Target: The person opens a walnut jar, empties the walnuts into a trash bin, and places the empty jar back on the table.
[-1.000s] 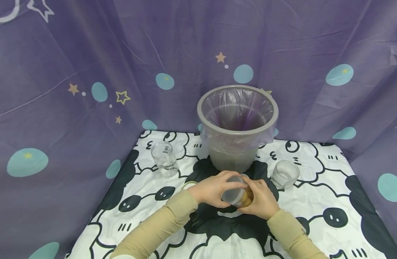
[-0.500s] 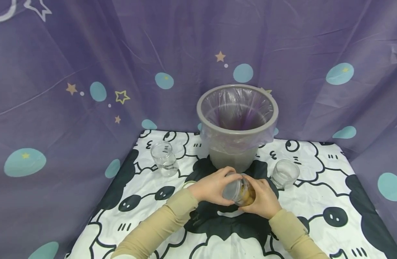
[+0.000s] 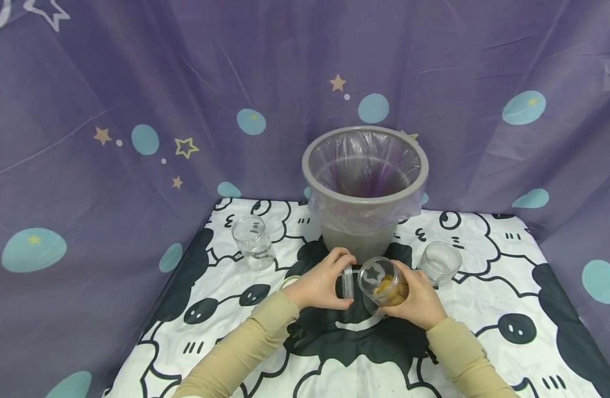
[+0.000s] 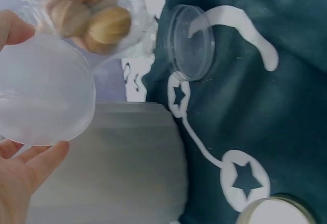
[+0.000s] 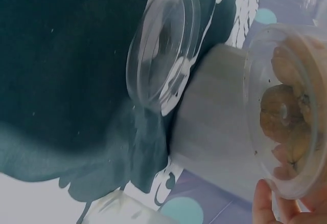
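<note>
My left hand (image 3: pixel 321 281) pinches a round translucent lid (image 4: pixel 46 91) by its edge, held on its side. Close to its right, my right hand (image 3: pixel 420 296) grips a clear plastic jar (image 3: pixel 369 275), tilted so that its open mouth faces left. Several brown, rounded, walnut-like lumps (image 5: pixel 283 114) sit inside the jar. The lid and jar are apart, with a narrow gap between them. Below them a second clear lid (image 4: pixel 191 42) lies on the cloth, mostly hidden by the jar in the head view.
Behind the hands stands a grey bin (image 3: pixel 357 237) with a clear liner. A tall clear container (image 3: pixel 252 243) is at the left, a shorter clear jar (image 3: pixel 440 264) at the right. A round pale thing with a gold-coloured rim (image 4: pixel 278 211) lies near my left wrist.
The lid has come off the jar. My left hand has drawn it slightly left, while my right hand has moved the jar right and turned its mouth into view.
</note>
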The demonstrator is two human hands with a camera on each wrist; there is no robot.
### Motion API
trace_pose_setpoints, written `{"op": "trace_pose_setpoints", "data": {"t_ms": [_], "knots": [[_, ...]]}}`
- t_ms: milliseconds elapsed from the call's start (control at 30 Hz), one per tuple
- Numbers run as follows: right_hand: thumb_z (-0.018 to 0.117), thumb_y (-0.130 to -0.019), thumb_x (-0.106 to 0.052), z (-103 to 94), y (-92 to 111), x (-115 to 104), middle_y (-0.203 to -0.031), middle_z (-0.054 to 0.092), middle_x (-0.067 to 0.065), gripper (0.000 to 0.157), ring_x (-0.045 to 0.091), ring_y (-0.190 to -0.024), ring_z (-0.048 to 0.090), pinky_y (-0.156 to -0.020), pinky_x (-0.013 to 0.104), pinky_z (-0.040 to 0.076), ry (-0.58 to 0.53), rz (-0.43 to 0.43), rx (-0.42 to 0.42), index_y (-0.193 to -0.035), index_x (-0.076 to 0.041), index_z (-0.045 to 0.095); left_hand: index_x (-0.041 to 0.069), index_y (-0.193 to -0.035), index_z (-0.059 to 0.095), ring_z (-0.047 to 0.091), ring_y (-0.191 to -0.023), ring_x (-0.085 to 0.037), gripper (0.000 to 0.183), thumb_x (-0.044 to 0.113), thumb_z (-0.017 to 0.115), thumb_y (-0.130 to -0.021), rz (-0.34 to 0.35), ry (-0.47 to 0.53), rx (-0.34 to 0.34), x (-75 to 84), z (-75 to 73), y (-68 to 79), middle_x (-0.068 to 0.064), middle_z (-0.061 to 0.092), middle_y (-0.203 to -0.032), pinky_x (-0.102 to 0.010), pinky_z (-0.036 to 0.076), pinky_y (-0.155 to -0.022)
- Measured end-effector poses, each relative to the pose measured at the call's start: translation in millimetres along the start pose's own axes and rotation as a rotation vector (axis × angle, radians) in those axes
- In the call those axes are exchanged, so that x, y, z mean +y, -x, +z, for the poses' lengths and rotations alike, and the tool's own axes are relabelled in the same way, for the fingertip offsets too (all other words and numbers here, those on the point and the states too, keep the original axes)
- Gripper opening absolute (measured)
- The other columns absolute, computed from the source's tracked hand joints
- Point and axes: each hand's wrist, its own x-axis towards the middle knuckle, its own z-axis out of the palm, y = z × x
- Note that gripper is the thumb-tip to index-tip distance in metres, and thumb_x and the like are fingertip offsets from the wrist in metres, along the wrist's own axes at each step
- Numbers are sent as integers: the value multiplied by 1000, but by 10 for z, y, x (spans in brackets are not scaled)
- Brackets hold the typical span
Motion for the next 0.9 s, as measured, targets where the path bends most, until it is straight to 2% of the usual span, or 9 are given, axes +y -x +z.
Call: {"op": "trace_pose_setpoints", "data": {"t_ms": [133, 267, 400, 533, 900], "knots": [[94, -48, -26, -74, 2, 59, -112, 64, 14, 96, 31, -93, 50, -77, 47, 46, -5, 31, 20, -133, -12, 49, 7, -126, 41, 47, -105, -18, 67, 24, 79, -73, -65, 81, -5, -60, 61, 42, -11, 34, -125, -26, 48, -89], [94, -48, -27, -131, 23, 120, -116, 63, 18, 97, 33, -96, 50, -80, 49, 45, 0, 59, 32, -133, -10, 49, 8, -127, 39, 46, -108, -19, 66, 23, 78, -76, -138, 148, -33, -140, 198, 66, -10, 32, -127, -26, 47, -92], [94, -48, -27, -158, 37, 158, -116, 62, 19, 97, 34, -97, 51, -80, 50, 44, -3, 72, 40, -132, -8, 49, 11, -129, 37, 47, -108, -18, 67, 28, 77, -78, -196, 155, -67, -213, 362, 74, -9, 32, -129, -25, 48, -91], [94, -48, -28, -184, 46, 169, -112, 63, 18, 95, 34, -95, 51, -79, 49, 44, -7, 77, 43, -131, -11, 50, 11, -132, 37, 50, -108, -18, 69, 30, 76, -79, -214, 135, -85, -273, 491, 56, -10, 33, -130, -25, 49, -89], [94, -48, -30, -229, 60, 169, -110, 64, 19, 97, 33, -92, 51, -76, 47, 45, 26, 94, 43, -132, -10, 49, 7, -131, 39, 51, -108, -21, 69, 31, 77, -78, -250, 142, -111, -359, 698, 19, -13, 36, -130, -27, 48, -94]]}}
